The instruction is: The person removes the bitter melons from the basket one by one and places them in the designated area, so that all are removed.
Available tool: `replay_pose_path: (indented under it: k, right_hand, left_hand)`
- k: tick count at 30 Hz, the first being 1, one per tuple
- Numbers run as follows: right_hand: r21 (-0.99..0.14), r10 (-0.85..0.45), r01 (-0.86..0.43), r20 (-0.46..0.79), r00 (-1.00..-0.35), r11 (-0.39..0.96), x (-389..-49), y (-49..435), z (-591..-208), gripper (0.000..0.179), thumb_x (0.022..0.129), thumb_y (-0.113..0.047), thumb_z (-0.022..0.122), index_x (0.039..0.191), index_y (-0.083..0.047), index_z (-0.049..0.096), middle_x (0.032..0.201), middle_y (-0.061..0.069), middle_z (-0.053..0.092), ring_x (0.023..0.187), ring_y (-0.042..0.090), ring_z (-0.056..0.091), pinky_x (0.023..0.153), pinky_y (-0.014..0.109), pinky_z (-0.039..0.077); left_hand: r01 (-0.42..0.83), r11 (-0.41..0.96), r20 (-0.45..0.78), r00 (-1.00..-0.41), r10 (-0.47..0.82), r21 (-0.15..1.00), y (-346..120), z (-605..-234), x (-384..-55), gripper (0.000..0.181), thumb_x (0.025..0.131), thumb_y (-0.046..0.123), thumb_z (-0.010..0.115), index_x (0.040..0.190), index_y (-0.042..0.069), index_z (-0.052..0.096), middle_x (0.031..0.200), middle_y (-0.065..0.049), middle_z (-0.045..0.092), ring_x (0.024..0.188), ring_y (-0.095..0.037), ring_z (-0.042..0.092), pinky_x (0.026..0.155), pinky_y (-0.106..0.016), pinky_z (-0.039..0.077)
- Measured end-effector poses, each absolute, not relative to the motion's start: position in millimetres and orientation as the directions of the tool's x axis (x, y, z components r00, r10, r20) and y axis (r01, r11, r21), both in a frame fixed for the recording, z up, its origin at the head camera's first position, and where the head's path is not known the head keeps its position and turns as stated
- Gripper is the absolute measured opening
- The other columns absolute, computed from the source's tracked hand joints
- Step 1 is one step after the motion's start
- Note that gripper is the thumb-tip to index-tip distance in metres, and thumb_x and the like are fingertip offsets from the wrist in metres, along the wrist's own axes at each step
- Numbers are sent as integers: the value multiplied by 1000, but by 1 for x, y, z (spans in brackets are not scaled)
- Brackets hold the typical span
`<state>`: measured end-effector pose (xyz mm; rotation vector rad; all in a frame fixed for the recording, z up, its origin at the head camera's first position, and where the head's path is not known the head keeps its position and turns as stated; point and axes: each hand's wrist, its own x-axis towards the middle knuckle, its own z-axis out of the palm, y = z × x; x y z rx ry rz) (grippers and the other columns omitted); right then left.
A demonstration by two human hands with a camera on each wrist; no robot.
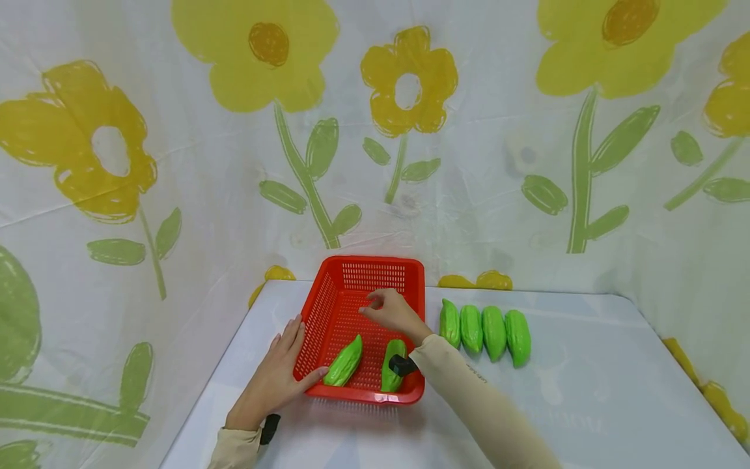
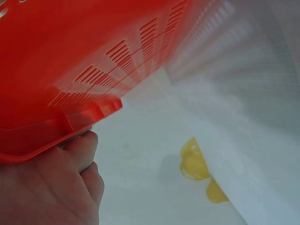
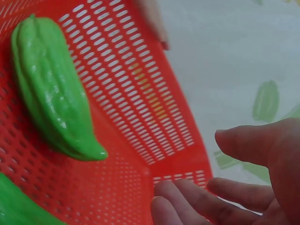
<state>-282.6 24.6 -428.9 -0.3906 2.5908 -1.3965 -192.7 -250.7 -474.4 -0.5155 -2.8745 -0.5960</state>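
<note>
A red plastic basket (image 1: 364, 394) stands on the table, its walls full of slots. Two green, ridged bitter melons lie in its near part: a left melon (image 1: 344, 362) and a right melon (image 1: 390, 368), partly hidden by the black wrist strap. My left hand (image 1: 281, 368) rests on the basket's near left corner, fingers extended along the left side and thumb on the front rim. Over the middle of the basket hovers my right hand (image 1: 394, 312), thumb and fingers apart with nothing between them. The right wrist view shows one melon (image 3: 54, 89) whole beside that hand.
Several more bitter melons (image 1: 484, 331) lie in a row right of the basket on the white table (image 1: 586, 365). A flower-printed curtain (image 1: 469, 215) hangs close behind the basket and along both sides.
</note>
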Motion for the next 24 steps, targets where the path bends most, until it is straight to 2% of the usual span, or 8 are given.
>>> replay_pose_path:
  k: [8, 11, 16, 24]
  right_hand:
    - [-843, -314, -43, -151, -937, 536, -283, 15, -436, 60, 97, -29, 73, 143, 4, 56, 113, 18, 71, 96, 40, 73, 78, 40, 63]
    - [-829, -315, -32, -176, -933, 558, -284, 11, -438, 62, 96, -29, 75, 144, 5, 54, 111, 17, 72, 91, 39, 73, 80, 43, 63]
    - [-803, -297, 17, -240, -924, 596, -283, 5, -440, 65, 93, -31, 78, 142, 5, 54, 119, 18, 70, 88, 34, 74, 84, 46, 63]
    - [-758, -297, 48, -312, -903, 651, -278, 0, -440, 69, 92, -33, 79, 143, 5, 53, 117, 18, 70, 75, 23, 72, 76, 37, 64]
  left_hand:
    - [378, 857, 245, -920, 305, 352, -251, -474, -192, 102, 91, 62, 66, 158, -6, 32, 169, -24, 27, 157, -43, 28, 124, -66, 27]
    - [374, 857, 239, -922, 303, 356, -251, -474, -192, 102, 91, 62, 66, 159, -6, 31, 170, -23, 26, 158, -42, 27, 125, -65, 26]
    - [370, 856, 234, -924, 302, 360, -251, -476, -193, 102, 91, 61, 66, 159, -5, 30, 170, -23, 25, 158, -41, 27, 126, -64, 25]
    - [369, 857, 231, -925, 301, 360, -252, -477, -193, 103, 91, 61, 67, 160, -5, 29, 171, -22, 24, 158, -41, 25, 126, -64, 25]
